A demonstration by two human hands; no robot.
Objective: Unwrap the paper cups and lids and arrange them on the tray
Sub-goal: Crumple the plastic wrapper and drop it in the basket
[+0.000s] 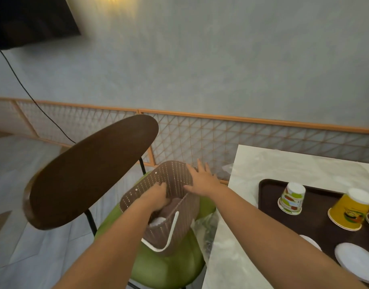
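Cups [292, 198] untouched; hands on basket [171, 205]

I see a brown perforated basket [173, 180] with white trim on a green chair seat [171, 265], a dark brown tray [269, 197], a yellow printed paper cup [350, 209], and white lids [356, 259].

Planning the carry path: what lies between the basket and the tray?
Head view: crumpled clear wrap at the table edge, then bare tabletop up to the tray; basket.
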